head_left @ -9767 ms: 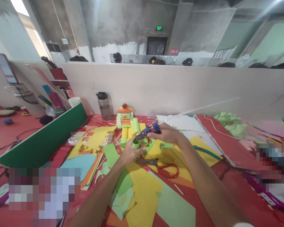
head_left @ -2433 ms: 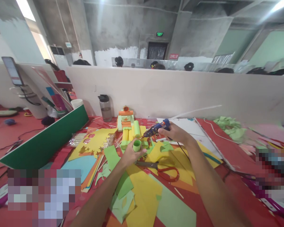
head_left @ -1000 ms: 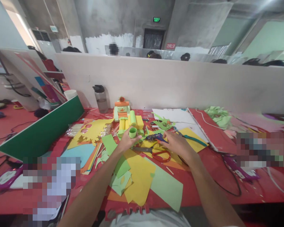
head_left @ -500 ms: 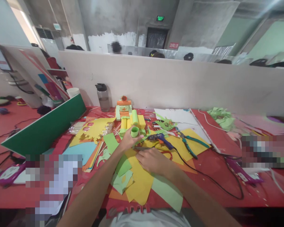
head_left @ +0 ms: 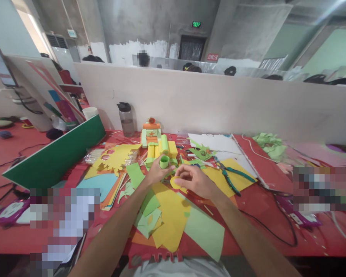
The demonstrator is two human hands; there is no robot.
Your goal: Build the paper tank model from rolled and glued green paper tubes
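Over cluttered red table (head_left: 262,200), left hand (head_left: 157,173) pinched small green paper ring (head_left: 164,162) upright, same as half second earlier. Right hand (head_left: 194,181), flat on yellow paper before, had lifted; fingers curled loosely, pinching small yellow paper piece (head_left: 175,184) just beside ring. Glue gun, released a second ago, hidden behind right hand. Teal pliers (head_left: 233,177) lay unmoved to right.

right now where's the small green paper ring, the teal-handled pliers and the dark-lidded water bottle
small green paper ring (head_left: 164,161), head view, on its outer wall
teal-handled pliers (head_left: 232,175), head view, where the handles fork
dark-lidded clear water bottle (head_left: 127,124), head view, on its body
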